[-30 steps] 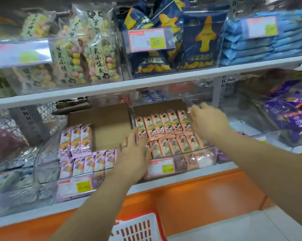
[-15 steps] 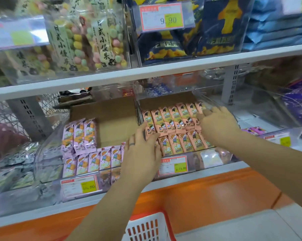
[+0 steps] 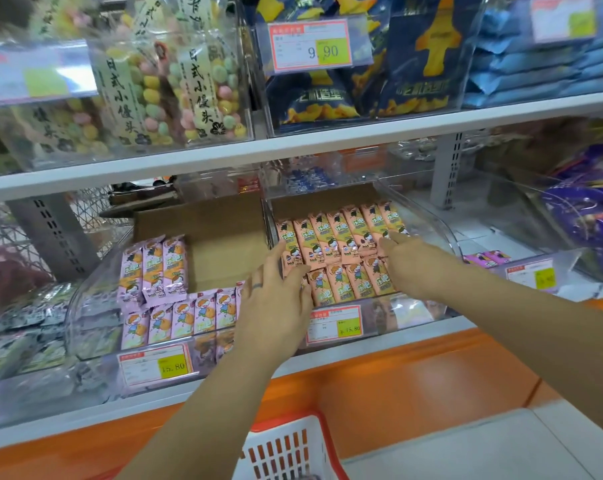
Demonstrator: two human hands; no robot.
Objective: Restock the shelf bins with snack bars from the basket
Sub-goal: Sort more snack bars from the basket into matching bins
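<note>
Store shelving, white boards over an orange base, fills the view. Both hands lie flat with straight fingers, grasping nothing: the left hand [image 3: 276,303] presses the left edge of the peach snack bars [image 3: 341,244], and the right hand [image 3: 409,261] rests on their right end. The bars sit in two rows inside a clear bin [image 3: 431,220] whose price tag [image 3: 334,327] reads 15.80. Left of it, pink bars [image 3: 154,268] lie in a second bin, also tagged 15.80. Nearest, a white basket [image 3: 286,448] with a red rim shows. On the upper shelf, a 9.90 tag [image 3: 310,46] fronts dark blue bags [image 3: 421,64], right of candy bags [image 3: 203,88] printed 日式小馒头.
</note>
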